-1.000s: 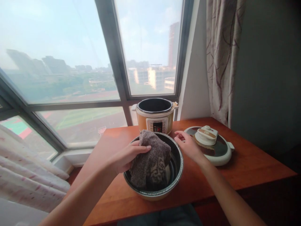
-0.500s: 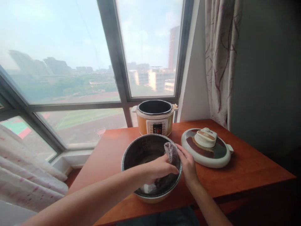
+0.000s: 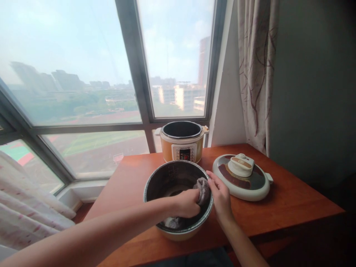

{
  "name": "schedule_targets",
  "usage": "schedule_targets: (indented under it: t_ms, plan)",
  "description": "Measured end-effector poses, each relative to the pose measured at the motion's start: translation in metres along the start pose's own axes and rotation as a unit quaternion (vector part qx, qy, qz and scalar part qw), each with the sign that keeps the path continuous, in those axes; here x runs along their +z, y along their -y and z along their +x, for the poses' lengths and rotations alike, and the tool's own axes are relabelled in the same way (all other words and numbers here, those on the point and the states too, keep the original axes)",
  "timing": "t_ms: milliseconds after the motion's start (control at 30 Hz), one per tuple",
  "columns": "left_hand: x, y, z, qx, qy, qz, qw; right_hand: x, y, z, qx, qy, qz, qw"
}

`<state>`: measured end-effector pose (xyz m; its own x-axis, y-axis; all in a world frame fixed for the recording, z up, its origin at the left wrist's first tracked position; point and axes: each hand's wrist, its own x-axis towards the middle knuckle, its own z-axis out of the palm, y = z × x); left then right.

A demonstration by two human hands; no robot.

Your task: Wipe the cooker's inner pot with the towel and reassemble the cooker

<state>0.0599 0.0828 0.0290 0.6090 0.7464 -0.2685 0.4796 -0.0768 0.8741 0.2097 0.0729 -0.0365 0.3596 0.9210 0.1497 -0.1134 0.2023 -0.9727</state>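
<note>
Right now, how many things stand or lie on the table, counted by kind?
Cooker base: 1
Inner pot, steadied by the right hand: 1
Cooker lid: 1
Cloth, pressed inside the pot by the left hand: 1
Total: 4

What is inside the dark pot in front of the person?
A grey cloth pressed by the left hand against the pot's inner wall. The bottom under them is hidden.
</note>
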Motion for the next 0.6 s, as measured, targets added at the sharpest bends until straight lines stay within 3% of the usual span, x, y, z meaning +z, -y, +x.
schedule_targets:
  t_ms: [67,167,300,400,500,600]
  plan:
    - [-0.014,-0.003,-0.016,0.015,0.050,0.106,0.993,0.001,0.003,-0.001,-0.004,-0.015,0.006,1.000]
    - [-0.040,-0.006,-0.037,0.047,0.151,0.226,0.961,0.001,0.007,-0.002,-0.011,-0.023,0.009,1.000]
    - [-0.065,-0.006,-0.046,0.052,0.190,0.289,0.937,-0.002,0.009,-0.002,-0.014,-0.017,-0.016,1.000]
    - [-0.065,-0.008,-0.041,0.029,0.218,0.304,0.927,-0.003,0.008,-0.002,-0.012,-0.012,-0.017,1.000]
    - [-0.053,-0.011,-0.036,0.016,0.253,0.275,0.928,-0.002,0.008,-0.001,0.004,-0.018,0.011,1.000]
    - [-0.037,-0.014,-0.031,0.010,0.222,0.253,0.941,0.001,0.009,-0.001,0.018,-0.017,0.045,0.999]
